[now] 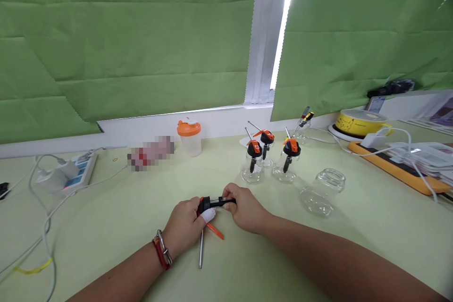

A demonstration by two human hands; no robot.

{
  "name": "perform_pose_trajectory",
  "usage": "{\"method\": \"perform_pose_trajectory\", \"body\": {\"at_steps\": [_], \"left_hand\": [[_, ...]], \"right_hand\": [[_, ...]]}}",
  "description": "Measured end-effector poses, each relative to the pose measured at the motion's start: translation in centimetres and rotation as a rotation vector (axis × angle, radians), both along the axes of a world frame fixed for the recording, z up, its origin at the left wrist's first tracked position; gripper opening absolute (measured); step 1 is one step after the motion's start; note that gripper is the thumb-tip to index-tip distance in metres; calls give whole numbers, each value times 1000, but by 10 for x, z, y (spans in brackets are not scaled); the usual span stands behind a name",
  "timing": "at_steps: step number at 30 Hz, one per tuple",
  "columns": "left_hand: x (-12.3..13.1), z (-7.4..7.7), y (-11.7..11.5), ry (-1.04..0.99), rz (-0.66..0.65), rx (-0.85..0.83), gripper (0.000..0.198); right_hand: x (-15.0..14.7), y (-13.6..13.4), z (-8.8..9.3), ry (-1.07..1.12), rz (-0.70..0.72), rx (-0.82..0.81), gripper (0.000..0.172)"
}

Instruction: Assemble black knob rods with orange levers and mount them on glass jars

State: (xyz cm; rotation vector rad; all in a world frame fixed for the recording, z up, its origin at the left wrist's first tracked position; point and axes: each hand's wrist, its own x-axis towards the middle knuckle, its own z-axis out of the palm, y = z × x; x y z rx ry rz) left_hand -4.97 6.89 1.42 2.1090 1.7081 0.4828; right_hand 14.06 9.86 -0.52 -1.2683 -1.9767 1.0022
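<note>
My left hand (187, 224), its thumb wrapped in white, is closed around a black-and-orange jar lid (204, 205) held low over the table. From the lid a metal rod (201, 249) sticks out toward me, and an orange lever (215, 231) stands swung out beside it. My right hand (244, 207) pinches the far end of the black stem (216, 202) that runs rightward from the lid. Beyond my right hand stand three glass jars (252, 174) with similar black-and-orange lids (291, 147). An uncapped glass jar (323, 192) lies tilted on its side to the right.
An orange-lidded cup (190, 139) and a blurred pink object (152, 153) stand near the wall. Screwdrivers (306, 116) rest in a jar behind. At right are a yellow bowl (357, 124) and orange case (396, 170); at left, a power strip (83, 172) with cables.
</note>
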Motion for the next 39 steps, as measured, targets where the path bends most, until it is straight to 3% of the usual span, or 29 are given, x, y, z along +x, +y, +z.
{"method": "perform_pose_trajectory", "body": {"at_steps": [4,10,39], "left_hand": [[1,0,0,37,-14,20,31],[2,2,-1,47,-18,22,32],[0,-1,0,35,-11,9,35]], "right_hand": [[-1,-1,2,-19,-12,2,27],[-3,-1,1,-31,-21,-24,16],[-2,-2,2,-28,-29,10,16]]}}
